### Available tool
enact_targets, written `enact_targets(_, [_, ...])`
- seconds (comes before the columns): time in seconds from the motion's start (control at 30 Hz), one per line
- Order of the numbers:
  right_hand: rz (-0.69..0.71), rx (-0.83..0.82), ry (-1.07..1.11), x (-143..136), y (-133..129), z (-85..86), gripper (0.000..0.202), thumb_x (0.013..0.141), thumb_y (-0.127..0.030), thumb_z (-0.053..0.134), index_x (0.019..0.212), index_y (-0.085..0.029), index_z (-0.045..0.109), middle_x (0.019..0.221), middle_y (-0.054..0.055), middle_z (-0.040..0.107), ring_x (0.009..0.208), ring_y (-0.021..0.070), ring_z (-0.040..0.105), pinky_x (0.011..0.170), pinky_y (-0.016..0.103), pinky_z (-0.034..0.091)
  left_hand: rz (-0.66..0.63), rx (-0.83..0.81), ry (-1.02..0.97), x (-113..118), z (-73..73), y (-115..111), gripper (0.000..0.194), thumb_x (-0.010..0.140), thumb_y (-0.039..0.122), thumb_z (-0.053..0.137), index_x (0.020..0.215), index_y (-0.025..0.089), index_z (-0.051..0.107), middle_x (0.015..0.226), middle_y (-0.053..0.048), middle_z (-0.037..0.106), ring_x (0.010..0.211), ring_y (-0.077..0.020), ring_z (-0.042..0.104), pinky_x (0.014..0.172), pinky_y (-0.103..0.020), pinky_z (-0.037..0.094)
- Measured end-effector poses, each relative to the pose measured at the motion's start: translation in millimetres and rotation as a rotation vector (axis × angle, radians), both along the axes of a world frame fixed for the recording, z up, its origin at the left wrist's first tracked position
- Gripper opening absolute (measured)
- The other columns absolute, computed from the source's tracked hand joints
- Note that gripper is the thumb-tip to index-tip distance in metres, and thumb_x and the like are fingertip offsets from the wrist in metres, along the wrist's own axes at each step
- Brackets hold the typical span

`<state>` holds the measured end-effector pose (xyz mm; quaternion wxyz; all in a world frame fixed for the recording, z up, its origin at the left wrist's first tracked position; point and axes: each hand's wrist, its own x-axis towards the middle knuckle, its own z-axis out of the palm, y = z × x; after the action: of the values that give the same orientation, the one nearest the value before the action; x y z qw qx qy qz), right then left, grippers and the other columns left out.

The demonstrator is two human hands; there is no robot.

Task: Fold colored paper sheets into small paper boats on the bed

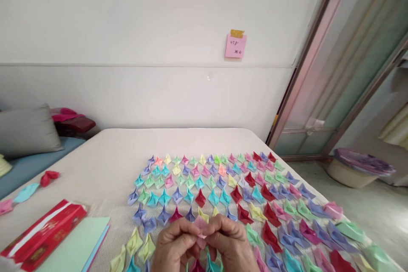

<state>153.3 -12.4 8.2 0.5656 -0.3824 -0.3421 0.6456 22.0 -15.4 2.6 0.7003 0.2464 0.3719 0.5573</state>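
A small piece of folded pink paper (201,226) is pinched between my two hands at the bottom middle. My left hand (175,244) grips its left side with thumb and forefinger. On the other side, my right hand (231,242) holds the right edge the same way. Its shape has pointed ends at top and bottom, with the middle partly covered by my fingertips. Around and beyond my hands lie rows of folded paper boats (177,196) in many colours, spread over the pale tablecloth (121,148).
A stack of coloured paper sheets (78,242) lies at left beneath a red packet (44,231). Loose folded pieces, including a red one (49,177), sit near the left edge. A pink note (235,46) is taped to the wall. A lined bin (357,168) stands right.
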Motion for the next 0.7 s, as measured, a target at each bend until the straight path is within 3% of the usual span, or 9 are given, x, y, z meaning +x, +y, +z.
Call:
enact_targets(0.2, [0.079,-0.048,0.017,4,0,2.6,0.007,0.065,-0.013,0.072,0.060,-0.015,0.077,0.049,0.001,0.070,0.046,0.0123,0.060,0.053,0.023,0.043,-0.013,0.025,-0.033,-5,-6.9,1,0.009,0.061,0.021,0.084,0.062,0.017,0.077,0.053,-0.001,0.071,0.049,-0.0103,0.058,0.052,-0.020,0.045])
enact_targets(0.47, [0.112,0.023,-0.019,4,-2,4.6,0.018,0.067,-0.010,0.062,0.066,-0.016,0.079,0.051,0.002,0.072,0.050,0.0153,0.065,0.057,0.026,0.048,0.059,0.035,-0.016,0,-10.4,1,0.012,0.061,0.026,0.083,0.059,0.018,0.074,0.049,0.001,0.065,0.046,-0.0120,0.055,0.050,-0.023,0.044])
enact_targets(0.6, [0.088,0.031,-0.040,3,-1,1.3,0.004,0.068,-0.016,0.073,0.066,-0.015,0.077,0.052,0.002,0.072,0.049,0.0148,0.064,0.055,0.026,0.048,0.035,0.065,-0.001,1,-6.6,1,0.015,0.065,0.031,0.079,0.062,0.017,0.074,0.051,-0.001,0.066,0.048,-0.0134,0.056,0.053,-0.025,0.045])
enact_targets(0.7, [0.066,0.025,-0.022,2,-1,1.8,0.010,0.067,-0.021,0.080,0.063,-0.015,0.073,0.053,0.001,0.070,0.050,0.0126,0.061,0.053,0.023,0.046,0.014,0.093,0.094,-1,-6.6,1,0.016,0.066,0.032,0.078,0.064,0.016,0.073,0.052,-0.001,0.067,0.049,-0.0142,0.057,0.053,-0.025,0.045])
